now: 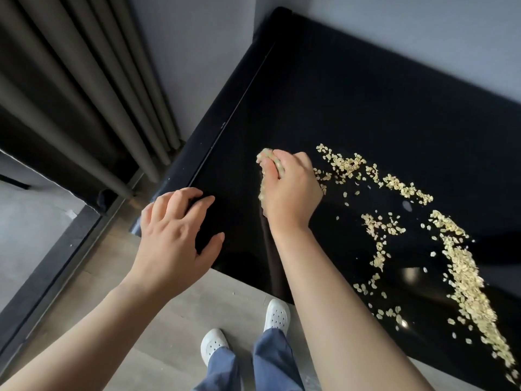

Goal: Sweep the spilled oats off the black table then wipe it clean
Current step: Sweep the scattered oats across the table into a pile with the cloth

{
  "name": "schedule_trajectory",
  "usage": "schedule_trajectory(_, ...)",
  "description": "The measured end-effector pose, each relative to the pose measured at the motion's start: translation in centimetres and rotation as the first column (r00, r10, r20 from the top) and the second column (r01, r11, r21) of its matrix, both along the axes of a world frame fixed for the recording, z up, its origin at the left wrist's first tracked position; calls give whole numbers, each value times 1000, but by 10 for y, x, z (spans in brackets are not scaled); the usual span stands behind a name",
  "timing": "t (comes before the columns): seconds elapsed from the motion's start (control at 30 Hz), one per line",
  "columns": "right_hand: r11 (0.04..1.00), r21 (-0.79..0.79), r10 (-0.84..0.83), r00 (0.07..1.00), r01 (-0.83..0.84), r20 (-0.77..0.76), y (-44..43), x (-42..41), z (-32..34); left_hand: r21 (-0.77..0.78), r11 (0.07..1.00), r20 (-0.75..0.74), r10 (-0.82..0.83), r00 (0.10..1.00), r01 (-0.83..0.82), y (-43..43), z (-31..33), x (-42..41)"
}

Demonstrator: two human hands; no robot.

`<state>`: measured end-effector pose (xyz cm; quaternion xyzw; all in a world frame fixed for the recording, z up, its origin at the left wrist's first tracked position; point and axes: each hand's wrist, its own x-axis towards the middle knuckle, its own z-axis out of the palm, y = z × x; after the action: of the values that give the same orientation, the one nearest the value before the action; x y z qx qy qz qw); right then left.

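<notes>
The black table [352,103] fills the upper right. Pale spilled oats [465,280] lie on it in scattered trails and in one long band at the right. My right hand [290,190] is on the tabletop left of the trails, cupped, its fingers curled round a heap of oats [263,159] banked along its left side. My left hand [174,238] is at the table's near left corner with loosely bent fingers resting by the edge and nothing in it.
The table stands against a grey wall [423,32] at the back. Dark curtains [70,88] hang to its left. Below the near edge are a wood-look floor [174,311] and my feet in white shoes [277,316].
</notes>
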<state>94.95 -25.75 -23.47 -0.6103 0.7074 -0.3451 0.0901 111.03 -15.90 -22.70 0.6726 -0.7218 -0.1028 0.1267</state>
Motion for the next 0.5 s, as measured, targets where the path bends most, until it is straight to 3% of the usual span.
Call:
schedule_trajectory(0.3, 943, 95, -315, 948, 319, -52, 21, -115, 5, -30, 998, -28, -62, 998, 62, -42, -1, -35)
schedule_trajectory(0.4, 935, 76, -350, 936, 348, 24, 27, -136, 12, -36, 996, -31, -79, 996, 78, -59, -3, -45)
schedule_trajectory(0.5, 959, -3, -281, 950, 284, 135, 19, -108, 21, -24, 998, -21, -53, 998, 52, -72, -5, -48)
